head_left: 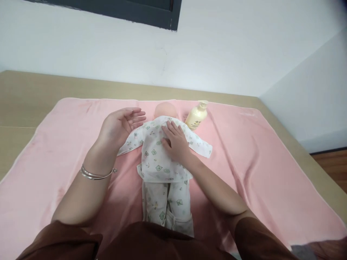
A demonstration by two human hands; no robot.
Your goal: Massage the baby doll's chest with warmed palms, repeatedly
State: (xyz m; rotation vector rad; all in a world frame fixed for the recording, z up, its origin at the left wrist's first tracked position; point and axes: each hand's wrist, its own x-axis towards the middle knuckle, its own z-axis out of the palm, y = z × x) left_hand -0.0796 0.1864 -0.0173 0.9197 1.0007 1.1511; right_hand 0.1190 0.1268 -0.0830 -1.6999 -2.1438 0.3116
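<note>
A baby doll (165, 109) lies stretched out with its bald head away from me and its face out of sight. It wears a white printed top (154, 159) with the sleeves spread to both sides, and matching trousers (179, 198). My right hand (176, 142) rests flat on the upper part of the top, fingers extended and thumb apart. Above the doll's left-side sleeve, my left hand (123, 124) is raised with its palm turned inward and fingers outstretched, holding nothing. A silver bangle circles that wrist.
Beside the doll's head, to the right, is a pale yellow pump bottle (197, 116), tilted in view. A pink blanket (238, 144) with some folds covers most of the wooden table (21, 94). A white wall (121, 54) stands behind the table.
</note>
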